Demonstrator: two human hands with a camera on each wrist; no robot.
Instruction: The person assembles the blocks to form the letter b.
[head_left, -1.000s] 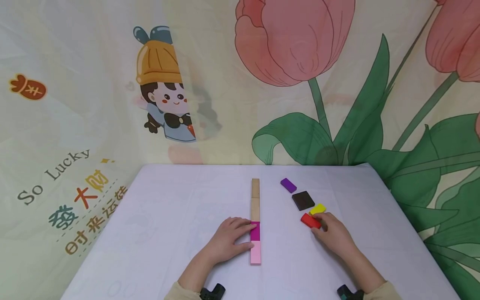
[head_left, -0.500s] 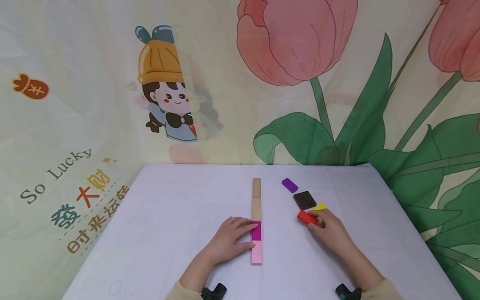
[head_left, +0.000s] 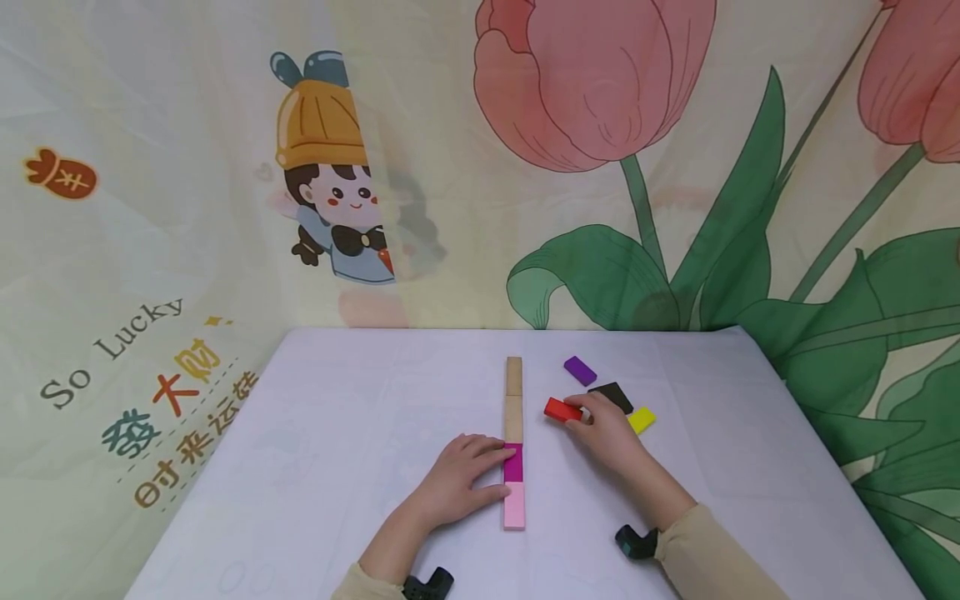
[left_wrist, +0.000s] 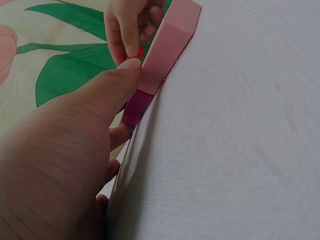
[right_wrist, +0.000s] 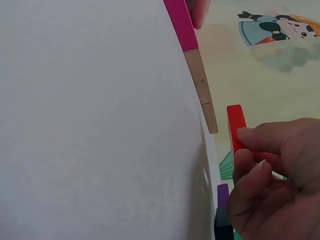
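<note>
since the earlier frames the right hand [head_left: 607, 433] has carried the red block [head_left: 562, 409] from beside the yellow block [head_left: 641, 419] leftward, toward the middle of the head view, so it now sits just right of the line of blocks [head_left: 513, 442]. there the fingers pinch the red block at its right end, curled round it. the left hand [head_left: 457, 483] rests beside the line at centre bottom, fingers nearly straight, tips touching the magenta block [head_left: 513, 463] and the pink block [head_left: 513, 505]. two plain wooden blocks [head_left: 513, 392] continue the line upward. a purple block [head_left: 580, 370] and a dark block [head_left: 617, 393] lie right of centre on the white surface [head_left: 337, 433]. the backdrop at left reads "so lucky" [head_left: 112, 354], with chinese characters under it.

left wrist view: the thumb [left_wrist: 107, 92] presses the pink block [left_wrist: 170, 45] side at upper centre; the magenta block [left_wrist: 136, 107] lies just below.

right wrist view: thumb and forefinger [right_wrist: 260, 137] clamp the red block [right_wrist: 236, 127] at centre right, near the wooden blocks [right_wrist: 202, 95] but apart from them.
</note>
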